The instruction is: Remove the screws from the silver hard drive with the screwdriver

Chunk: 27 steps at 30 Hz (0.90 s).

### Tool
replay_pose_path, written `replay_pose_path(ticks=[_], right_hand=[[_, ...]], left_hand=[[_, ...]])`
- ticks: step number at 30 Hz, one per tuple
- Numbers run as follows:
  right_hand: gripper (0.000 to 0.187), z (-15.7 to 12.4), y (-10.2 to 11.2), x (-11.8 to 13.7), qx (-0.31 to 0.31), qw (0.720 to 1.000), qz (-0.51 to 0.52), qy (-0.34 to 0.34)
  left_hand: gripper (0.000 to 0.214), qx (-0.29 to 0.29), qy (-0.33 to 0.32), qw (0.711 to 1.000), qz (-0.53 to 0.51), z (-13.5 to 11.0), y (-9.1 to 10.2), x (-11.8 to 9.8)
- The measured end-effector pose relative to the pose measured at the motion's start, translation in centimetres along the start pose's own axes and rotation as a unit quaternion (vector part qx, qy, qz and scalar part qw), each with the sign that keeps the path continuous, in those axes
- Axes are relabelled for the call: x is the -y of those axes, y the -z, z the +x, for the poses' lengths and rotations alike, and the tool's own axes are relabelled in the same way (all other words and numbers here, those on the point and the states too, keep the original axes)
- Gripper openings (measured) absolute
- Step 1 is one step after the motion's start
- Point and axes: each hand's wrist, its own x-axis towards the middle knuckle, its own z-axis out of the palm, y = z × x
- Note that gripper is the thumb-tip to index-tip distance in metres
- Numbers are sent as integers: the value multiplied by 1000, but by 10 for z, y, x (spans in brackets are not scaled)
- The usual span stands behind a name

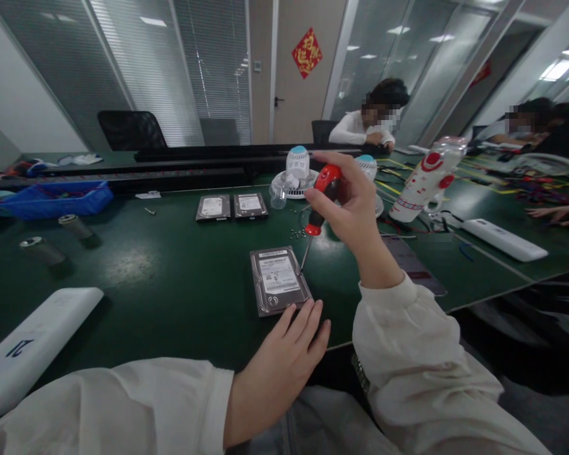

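Nearest the camera, a pale left sleeve (171,398) is stretching in from 8 o'clock, ending in the left hand (277,363). Its fingers are lying extended and slightly spread, gripping nothing, their tips resting at the near edge of a hard drive (279,278). The drive is lying flat at 11 o'clock from that hand, label up, its long axis running roughly 11 to 5 o'clock. The left hand is the nearer one; the right hand (353,199) is hovering above, at 1 o'clock from it, thumb and fingers pinching a red-and-black screwdriver (316,218). The shaft is slanting down toward 7 o'clock, its tip meeting the drive's right long edge; whether it is seated in a screw is too small to tell. Just beyond the drive, at 1 o'clock, loose screws (298,234) are lying scattered; farther, at 11 o'clock, two more drives (213,207) are sitting side by side.
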Motion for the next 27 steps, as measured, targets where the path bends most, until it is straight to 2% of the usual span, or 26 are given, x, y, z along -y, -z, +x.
replay_pose_path(ticks=[4, 8, 13, 19, 23, 25, 27], right_hand=[[50, -1, 1, -9, 9, 999, 33, -28], [45, -1, 3, -14, 24, 998, 35, -51], [51, 0, 3, -8, 38, 999, -26, -25], [52, -1, 6, -6, 75, 996, 28, -36], [51, 1, 12, -3, 128, 988, 77, -26], [47, 2, 15, 1, 135, 989, 63, -22], [43, 3, 15, 5, 115, 993, 26, -18]], left_hand=[[55, 7, 0, 1000, 0, 0, 0, 0], [56, 4, 0, 1000, 0, 0, 1, 0], [54, 2, -1, 1000, -12, 1, 2, 0], [51, 5, 2, 1000, -15, 1, 3, 2], [52, 4, 0, 1000, -13, 0, 3, 1], [53, 4, 0, 1000, -14, 0, 3, 0], [54, 7, 0, 1000, -16, 0, 3, -1]])
